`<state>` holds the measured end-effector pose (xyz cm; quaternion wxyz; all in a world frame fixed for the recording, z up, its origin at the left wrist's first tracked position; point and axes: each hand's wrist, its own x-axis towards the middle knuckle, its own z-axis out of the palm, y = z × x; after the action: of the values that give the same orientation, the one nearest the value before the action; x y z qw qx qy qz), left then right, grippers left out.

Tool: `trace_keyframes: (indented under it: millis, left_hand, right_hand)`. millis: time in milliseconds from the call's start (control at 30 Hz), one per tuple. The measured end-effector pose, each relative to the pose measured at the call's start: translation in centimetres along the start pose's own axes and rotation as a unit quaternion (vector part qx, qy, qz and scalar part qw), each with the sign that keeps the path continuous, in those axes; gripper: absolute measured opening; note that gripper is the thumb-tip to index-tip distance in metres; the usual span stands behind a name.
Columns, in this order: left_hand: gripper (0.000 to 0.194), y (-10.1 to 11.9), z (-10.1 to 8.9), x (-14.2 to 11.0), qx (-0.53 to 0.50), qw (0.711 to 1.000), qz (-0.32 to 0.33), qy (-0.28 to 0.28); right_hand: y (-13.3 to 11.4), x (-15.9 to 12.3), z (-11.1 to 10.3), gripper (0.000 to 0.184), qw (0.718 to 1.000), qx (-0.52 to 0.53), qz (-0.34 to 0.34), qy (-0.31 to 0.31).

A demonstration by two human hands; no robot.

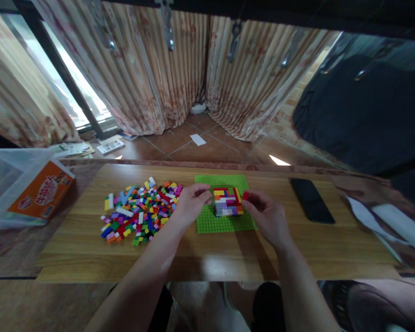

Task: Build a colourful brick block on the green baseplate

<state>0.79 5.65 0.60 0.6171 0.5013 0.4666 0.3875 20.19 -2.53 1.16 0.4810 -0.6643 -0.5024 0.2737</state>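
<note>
A low block of multicoloured toy bricks (227,203) stands on a green studded baseplate (207,225), with red, yellow, purple, white and orange pieces in its top. At the block's right edge, my right hand (267,216) pinches a small red brick (245,196) between thumb and fingers. Whether that brick touches the block is hard to tell. On the other side, my left hand (191,203) hovers over the baseplate's left part, its fingers curled and the thumb apart from the index finger. I make out nothing in it.
A heap of loose bricks (141,210) spreads over the wooden table (90,258), left of my left hand. A black phone (312,200) lies to the right, with white paper (375,219) beyond it. A clear plastic box (17,161) with an orange label stands at far left.
</note>
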Motion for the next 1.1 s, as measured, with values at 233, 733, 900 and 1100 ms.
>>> trace_keyframes:
  millis: [233, 733, 900, 1100]
  left_hand:
    - [0.02, -1.2, -0.1, 0.2, 0.197, 0.976, 0.084, -0.041]
    - [0.02, -0.6, 0.1, -0.3, 0.268, 0.957, 0.097, -0.063]
    - [0.02, -0.4, 0.2, -0.6, 0.28, 0.953, 0.096, -0.068]
    - [0.022, -0.2, 0.2, -0.7, 0.295, 0.949, 0.088, -0.064]
  right_hand:
    - [-0.5, -1.0, 0.7, 0.031, 0.986, -0.131, -0.056, -0.086]
    - [0.0, -0.8, 1.9, 0.025, 0.973, -0.205, -0.08, -0.069]
    - [-0.2, -1.0, 1.9, 0.026, 0.977, -0.186, -0.081, -0.068]
    - [-0.1, -0.5, 1.2, 0.032, 0.99, -0.138, -0.034, -0.025]
